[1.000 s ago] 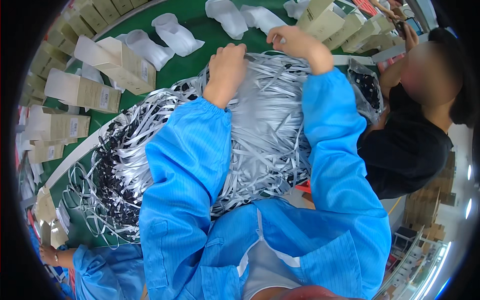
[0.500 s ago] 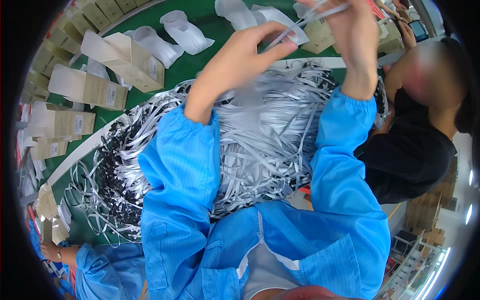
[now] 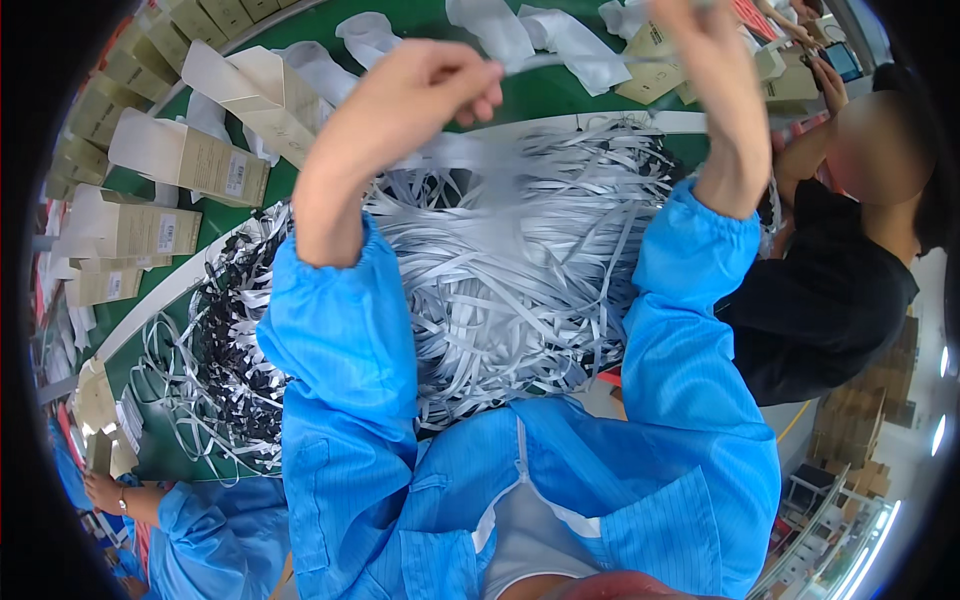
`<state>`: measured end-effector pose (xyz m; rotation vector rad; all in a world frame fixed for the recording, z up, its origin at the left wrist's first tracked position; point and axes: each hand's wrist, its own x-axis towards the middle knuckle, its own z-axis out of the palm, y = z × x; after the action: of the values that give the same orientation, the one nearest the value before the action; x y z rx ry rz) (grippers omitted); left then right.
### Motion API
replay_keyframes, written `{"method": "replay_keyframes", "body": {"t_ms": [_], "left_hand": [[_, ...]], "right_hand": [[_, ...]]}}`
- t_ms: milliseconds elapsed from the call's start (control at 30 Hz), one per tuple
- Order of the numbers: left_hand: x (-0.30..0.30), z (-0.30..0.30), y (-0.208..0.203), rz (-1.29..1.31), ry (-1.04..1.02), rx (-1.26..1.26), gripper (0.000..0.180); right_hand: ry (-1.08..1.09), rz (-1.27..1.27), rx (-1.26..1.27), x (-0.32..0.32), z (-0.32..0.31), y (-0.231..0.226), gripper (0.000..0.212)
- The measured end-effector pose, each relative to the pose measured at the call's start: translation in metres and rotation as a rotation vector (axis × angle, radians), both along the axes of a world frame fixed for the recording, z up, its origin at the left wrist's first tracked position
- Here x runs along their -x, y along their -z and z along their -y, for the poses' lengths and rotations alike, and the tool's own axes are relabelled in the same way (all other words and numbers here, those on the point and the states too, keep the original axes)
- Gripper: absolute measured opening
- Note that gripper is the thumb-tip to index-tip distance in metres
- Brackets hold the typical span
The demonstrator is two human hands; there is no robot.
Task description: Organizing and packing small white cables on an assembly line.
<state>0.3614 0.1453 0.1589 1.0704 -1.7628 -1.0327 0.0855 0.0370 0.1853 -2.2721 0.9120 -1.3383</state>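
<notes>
My left hand [image 3: 415, 100] is raised over the far side of a big heap of silver-grey lanyard straps [image 3: 490, 280]. Its fingers are curled closed around one end of a thin pale strap [image 3: 545, 63]. That strap runs to the right, blurred, toward my right hand [image 3: 715, 70]. The right hand is lifted at the upper edge; its fingers are smeared by motion and partly cut off, so their grip is hidden. Black cord ends [image 3: 235, 370] show along the left side of the heap.
Open cartons [image 3: 215, 172] line the far left of the green table [image 3: 150, 440]. White foam pouches [image 3: 490, 30] lie along the back beside a closed carton [image 3: 650, 75]. A person in black [image 3: 820, 300] sits close on my right; a person in blue [image 3: 215, 540] is at lower left.
My left hand has moved left and slightly down, farther from my right hand. The right hand has shifted a little right. The strap between them now stretches out longer.
</notes>
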Motion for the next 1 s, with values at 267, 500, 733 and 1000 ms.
{"method": "replay_keyframes", "body": {"t_ms": [267, 500, 733, 1000], "left_hand": [[0.061, -0.017, -0.038, -0.918, 0.095, 0.215, 0.033], [0.046, -0.043, -0.055, -1.045, -0.252, 0.221, 0.029], [0.063, -0.013, -0.005, -0.373, -0.326, 0.176, 0.029], [0.035, -0.07, -0.053, -0.423, 1.08, 0.506, 0.033]], "right_hand": [[-0.584, -0.39, -0.242, -0.073, -0.04, 0.017, 0.038], [-0.604, 0.473, -0.468, -0.047, -0.037, -0.002, 0.026], [-0.97, 1.014, -0.64, -0.036, -0.015, -0.005, 0.045], [-0.688, 0.929, -0.766, 0.093, 0.086, -0.034, 0.031]]}}
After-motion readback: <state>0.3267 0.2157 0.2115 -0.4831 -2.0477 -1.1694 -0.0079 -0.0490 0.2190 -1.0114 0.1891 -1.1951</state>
